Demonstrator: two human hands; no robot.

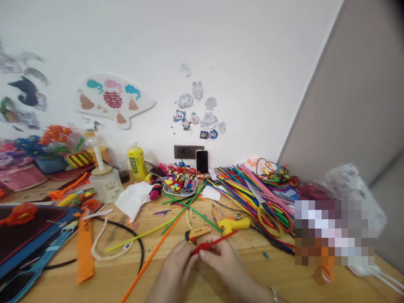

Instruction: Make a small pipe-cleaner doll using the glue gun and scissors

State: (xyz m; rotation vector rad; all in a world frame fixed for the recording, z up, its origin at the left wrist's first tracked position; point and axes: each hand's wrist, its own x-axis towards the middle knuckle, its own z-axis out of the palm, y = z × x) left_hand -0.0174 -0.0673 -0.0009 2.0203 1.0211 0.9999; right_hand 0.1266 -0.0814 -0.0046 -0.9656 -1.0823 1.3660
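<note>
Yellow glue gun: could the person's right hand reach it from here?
Probably yes: the yellow glue gun lies just beyond the right hand, with only the thin red strip in its fingers jutting that way. That strip might need setting down first.

6 o'clock: the left hand (177, 259) and right hand (221, 256), slightly blurred, cover part of the red stem (224, 238); I cannot read its shape there. The right forearm (254, 288) exits the bottom edge. 4 o'clock: a pixelated patch (334, 233) masks what lies beneath (frustrating from my remote station). 8 o'clock: left edge cuts the dark mat (31, 231). 9 o'clock: print on the yellow bottle (136, 162), too small for me.
</note>
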